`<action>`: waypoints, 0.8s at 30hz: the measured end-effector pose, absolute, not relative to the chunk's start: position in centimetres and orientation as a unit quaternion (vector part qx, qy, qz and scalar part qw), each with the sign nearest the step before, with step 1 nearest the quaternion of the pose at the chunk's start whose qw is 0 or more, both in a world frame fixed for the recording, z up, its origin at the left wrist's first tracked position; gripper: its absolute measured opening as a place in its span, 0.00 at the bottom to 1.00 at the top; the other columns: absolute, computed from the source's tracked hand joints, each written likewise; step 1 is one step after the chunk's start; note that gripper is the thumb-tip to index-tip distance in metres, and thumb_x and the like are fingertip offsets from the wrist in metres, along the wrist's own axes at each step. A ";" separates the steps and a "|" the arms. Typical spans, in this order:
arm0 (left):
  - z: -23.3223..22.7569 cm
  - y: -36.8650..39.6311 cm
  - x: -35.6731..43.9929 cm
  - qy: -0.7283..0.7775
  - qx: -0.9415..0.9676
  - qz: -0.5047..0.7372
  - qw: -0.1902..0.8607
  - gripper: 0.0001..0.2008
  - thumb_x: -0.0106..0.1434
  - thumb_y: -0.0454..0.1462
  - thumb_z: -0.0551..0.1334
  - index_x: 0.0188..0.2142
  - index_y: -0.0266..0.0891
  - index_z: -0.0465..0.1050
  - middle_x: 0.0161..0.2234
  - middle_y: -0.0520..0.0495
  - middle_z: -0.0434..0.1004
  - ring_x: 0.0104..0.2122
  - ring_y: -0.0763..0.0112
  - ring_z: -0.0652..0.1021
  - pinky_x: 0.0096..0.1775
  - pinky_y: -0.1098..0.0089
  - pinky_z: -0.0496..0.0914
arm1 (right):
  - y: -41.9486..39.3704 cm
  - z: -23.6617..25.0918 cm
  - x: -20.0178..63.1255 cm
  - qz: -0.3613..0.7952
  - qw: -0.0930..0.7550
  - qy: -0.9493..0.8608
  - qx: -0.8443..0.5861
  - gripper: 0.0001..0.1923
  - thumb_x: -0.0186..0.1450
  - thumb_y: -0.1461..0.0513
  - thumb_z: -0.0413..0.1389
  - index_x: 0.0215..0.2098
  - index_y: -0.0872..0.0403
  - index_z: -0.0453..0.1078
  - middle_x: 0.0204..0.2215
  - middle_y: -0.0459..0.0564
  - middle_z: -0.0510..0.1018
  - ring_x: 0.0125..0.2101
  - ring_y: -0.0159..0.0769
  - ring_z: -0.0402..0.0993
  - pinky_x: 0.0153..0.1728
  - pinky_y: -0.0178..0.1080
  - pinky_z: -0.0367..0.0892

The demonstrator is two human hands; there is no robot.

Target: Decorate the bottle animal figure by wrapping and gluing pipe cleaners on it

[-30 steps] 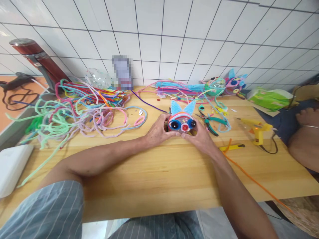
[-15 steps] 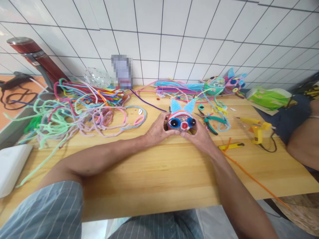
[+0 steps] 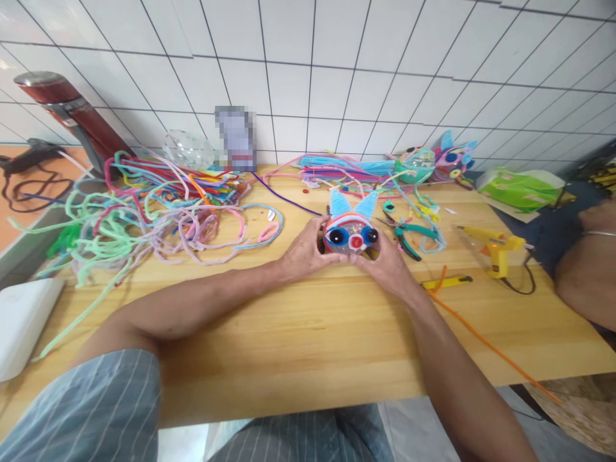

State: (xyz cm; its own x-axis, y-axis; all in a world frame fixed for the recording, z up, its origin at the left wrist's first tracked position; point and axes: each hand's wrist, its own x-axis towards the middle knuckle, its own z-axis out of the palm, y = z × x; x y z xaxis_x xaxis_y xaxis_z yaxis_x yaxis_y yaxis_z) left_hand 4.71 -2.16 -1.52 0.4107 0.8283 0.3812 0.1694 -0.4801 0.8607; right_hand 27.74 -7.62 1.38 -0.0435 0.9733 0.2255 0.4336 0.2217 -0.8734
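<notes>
A small craft animal head (image 3: 350,231) with two blue pointed ears, dark button eyes in blue rings and a red nose stands on the wooden table (image 3: 308,333). My left hand (image 3: 304,251) cups its left side and my right hand (image 3: 387,265) holds its right side and front. Both forearms rest on the table. The back of the figure is hidden.
A big tangle of coloured pipe cleaners (image 3: 144,205) covers the table's left. Green pliers (image 3: 409,234), a yellow glue gun (image 3: 495,247), an orange pipe cleaner (image 3: 486,343) and a finished figure (image 3: 452,160) lie right. Another person's arm (image 3: 584,266) is at the right edge. A white box (image 3: 22,321) sits left.
My hands and the figure stay almost still. The other person's hand at the right edge has shifted back into sight.
</notes>
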 end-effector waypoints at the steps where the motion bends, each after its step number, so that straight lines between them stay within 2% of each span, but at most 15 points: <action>1: -1.6 -2.1 4.7 0.333 0.746 0.427 0.387 0.49 0.57 0.60 0.79 0.66 0.39 0.63 0.60 0.33 0.77 0.58 0.49 0.82 0.60 0.48 0.79 | -7.6 1.4 27.7 0.312 0.431 -0.651 -0.541 0.45 0.57 0.43 0.76 0.66 0.49 0.70 0.58 0.61 0.83 0.55 0.57 0.83 0.57 0.60 0.80; 5: -1.8 -1.9 4.6 0.331 0.749 0.424 0.388 0.45 0.59 0.58 0.78 0.66 0.40 0.65 0.60 0.35 0.78 0.58 0.50 0.82 0.60 0.48 0.78 | -7.6 1.3 27.6 0.309 0.434 -0.651 -0.541 0.44 0.58 0.43 0.75 0.66 0.50 0.70 0.58 0.61 0.83 0.55 0.56 0.83 0.57 0.59 0.81; 12: -1.7 -1.7 4.5 0.326 0.755 0.423 0.380 0.46 0.59 0.60 0.78 0.66 0.41 0.66 0.61 0.34 0.77 0.60 0.48 0.81 0.61 0.47 0.77 | -7.6 1.0 27.5 0.319 0.446 -0.644 -0.533 0.42 0.59 0.45 0.75 0.65 0.50 0.70 0.58 0.61 0.83 0.54 0.55 0.84 0.56 0.58 0.81; 19: -1.8 -1.6 4.5 0.320 0.756 0.424 0.383 0.49 0.58 0.61 0.77 0.68 0.39 0.63 0.62 0.32 0.76 0.62 0.46 0.80 0.63 0.45 0.77 | -7.6 0.8 27.7 0.308 0.435 -0.645 -0.548 0.46 0.57 0.45 0.76 0.67 0.51 0.69 0.60 0.62 0.82 0.57 0.57 0.83 0.58 0.60 0.80; 24: -2.0 -1.5 4.5 0.309 0.756 0.427 0.389 0.47 0.61 0.60 0.76 0.68 0.39 0.63 0.63 0.31 0.75 0.62 0.46 0.79 0.63 0.45 0.76 | -7.5 0.5 28.0 0.308 0.428 -0.647 -0.551 0.44 0.59 0.44 0.74 0.67 0.51 0.69 0.59 0.61 0.82 0.56 0.57 0.82 0.58 0.60 0.79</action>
State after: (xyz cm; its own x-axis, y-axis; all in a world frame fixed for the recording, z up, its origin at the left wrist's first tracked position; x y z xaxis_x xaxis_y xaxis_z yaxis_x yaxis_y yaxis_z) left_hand 4.52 -1.53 -1.95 0.4451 0.7984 0.4056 0.1346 -0.5074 0.8511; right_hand 27.97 -7.50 0.48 -0.0261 0.9763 0.2148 0.4488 0.2035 -0.8701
